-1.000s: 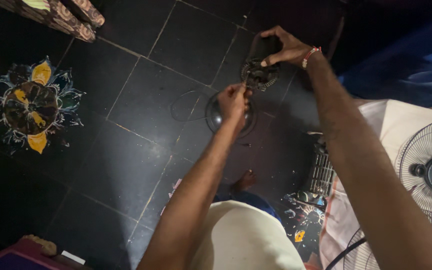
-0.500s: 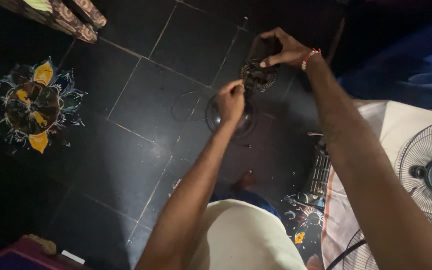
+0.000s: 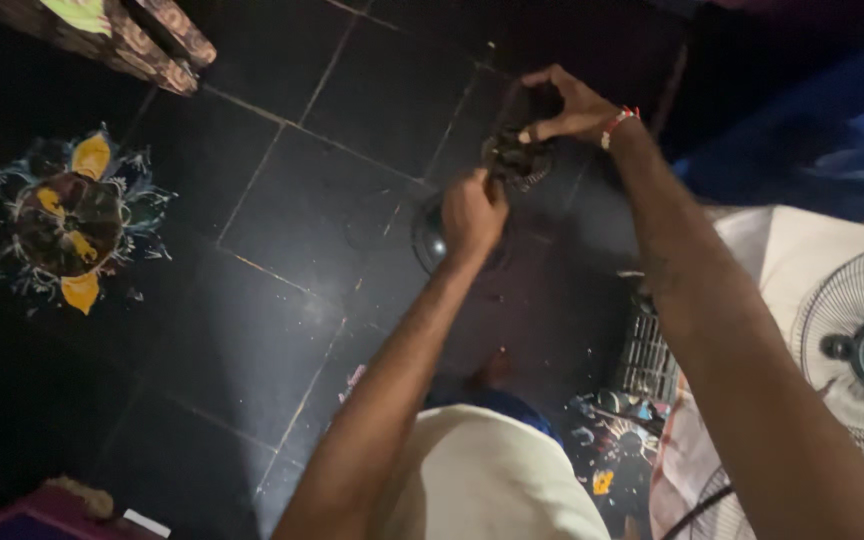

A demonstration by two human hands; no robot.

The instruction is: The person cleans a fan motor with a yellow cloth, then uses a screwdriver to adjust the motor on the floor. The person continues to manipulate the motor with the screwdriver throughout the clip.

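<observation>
In the head view, the person looks down past a pale rounded garment (image 3: 482, 480) at a dark tiled floor (image 3: 282, 230), and both bare arms reach forward over it. The landmark here is a small dark motor-like part (image 3: 514, 158), held up in the air above the floor; its details are too dark and blurred to tell more. The right hand (image 3: 567, 105) is just above and behind this part, with a red thread band (image 3: 620, 122) on the wrist; its fingers (image 3: 542, 128) are curled down and pinch the upper edge of the part. The left hand (image 3: 472, 210) is just below and to the left of the part, closed into a fist, and its fingers seem to press around something thin that touches the underside of the part, but I cannot tell what it is. Directly under the left hand, below the part, a dark round piece (image 3: 434, 240) is seen against the floor. Far to the left of the part, a painted floor pattern (image 3: 72, 225) in yellow, blue and white lies on the tiles. Well to the right and lower than the part, a white fan grille (image 3: 857, 350) with a grey hub lies on a white cloth (image 3: 772, 250). Near the bottom, right of the garment, there is a small wire grid (image 3: 647, 355) and some blurred clutter.
</observation>
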